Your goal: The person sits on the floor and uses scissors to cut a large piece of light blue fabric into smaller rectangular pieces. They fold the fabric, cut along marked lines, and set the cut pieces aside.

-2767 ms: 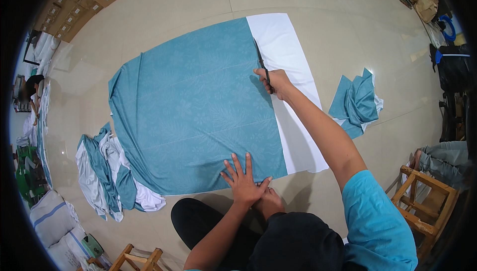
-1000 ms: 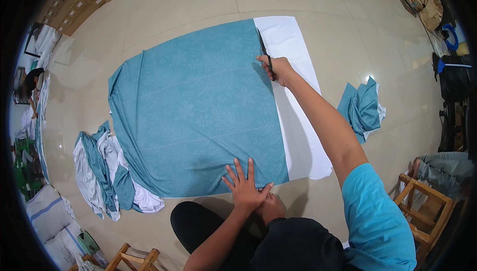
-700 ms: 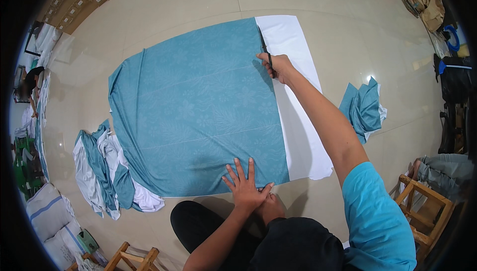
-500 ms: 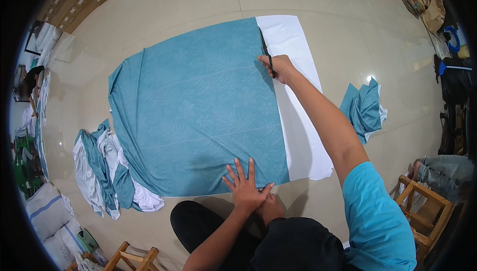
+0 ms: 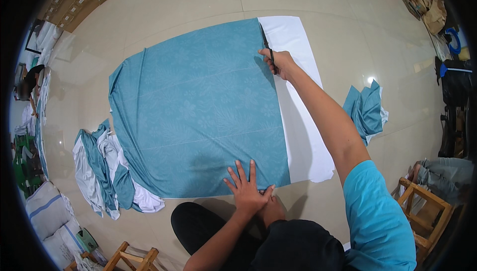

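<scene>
A teal leaf-patterned fabric (image 5: pixel 198 107) lies spread on the floor, with a white fabric strip (image 5: pixel 298 122) along its right side. My right hand (image 5: pixel 282 64) grips a pair of black scissors (image 5: pixel 265 37), their blades pointing to the far edge, right where teal meets white. Near the close edge of the cloth, my left hand (image 5: pixel 247 191) rests flat with fingers spread. Its thumb is beside my bare foot (image 5: pixel 272 211), which is partly hidden.
Crumpled teal and white cloth (image 5: pixel 107 166) lies at the left, and a smaller teal bundle (image 5: pixel 365 109) at the right. Wooden stools (image 5: pixel 422 211) stand at the lower right and lower left. Cardboard boxes (image 5: pixel 84 2) are stacked at far left. Another person (image 5: pixel 31 84) is at the left edge.
My right hand and the scissors have moved slightly farther away along the line between teal and white. My left hand stays flat in place on the cloth.
</scene>
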Motion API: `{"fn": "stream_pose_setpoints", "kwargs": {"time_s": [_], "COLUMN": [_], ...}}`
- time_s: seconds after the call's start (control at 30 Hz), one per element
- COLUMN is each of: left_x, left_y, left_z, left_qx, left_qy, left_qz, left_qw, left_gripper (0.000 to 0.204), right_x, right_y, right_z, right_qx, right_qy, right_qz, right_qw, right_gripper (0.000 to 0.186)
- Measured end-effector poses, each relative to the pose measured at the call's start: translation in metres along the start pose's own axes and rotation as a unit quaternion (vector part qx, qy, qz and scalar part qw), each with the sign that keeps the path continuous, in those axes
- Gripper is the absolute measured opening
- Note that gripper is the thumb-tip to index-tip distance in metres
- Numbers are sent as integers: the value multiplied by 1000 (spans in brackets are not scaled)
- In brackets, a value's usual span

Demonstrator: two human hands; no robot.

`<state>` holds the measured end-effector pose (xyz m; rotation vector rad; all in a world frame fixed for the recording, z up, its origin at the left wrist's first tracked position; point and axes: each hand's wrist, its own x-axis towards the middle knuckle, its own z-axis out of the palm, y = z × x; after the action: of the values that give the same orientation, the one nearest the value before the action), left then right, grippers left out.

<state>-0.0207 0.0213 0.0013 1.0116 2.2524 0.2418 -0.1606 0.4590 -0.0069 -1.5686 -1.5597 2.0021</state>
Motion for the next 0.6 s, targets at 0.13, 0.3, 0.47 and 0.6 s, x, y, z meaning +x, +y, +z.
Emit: {"fn": "stream_pose_setpoints", "kwargs": {"time_s": [0.13, 0.3, 0.47, 0.6], "left_x": [6, 19, 22, 21], "left_y": [23, 57, 64, 61], "left_z": [2, 24, 42, 45], "left_qx": [6, 3, 25, 20], "left_qy": [-41, -90, -82, -67], "left_qz": [129, 294, 315, 321], "left_qw": [991, 952, 945, 944], "left_gripper": [98, 78, 79, 80], "right_x": [0, 0, 5, 7], "right_y": [-2, -6, -5, -4], "right_z": [1, -1, 0, -1], "right_qx": [4, -5, 5, -17], "right_qy": [2, 10, -4, 1], "right_qz": [-4, 3, 1, 4], "right_qw": [1000, 1000, 1000, 1000], "right_gripper": [40, 38, 34, 33]}}
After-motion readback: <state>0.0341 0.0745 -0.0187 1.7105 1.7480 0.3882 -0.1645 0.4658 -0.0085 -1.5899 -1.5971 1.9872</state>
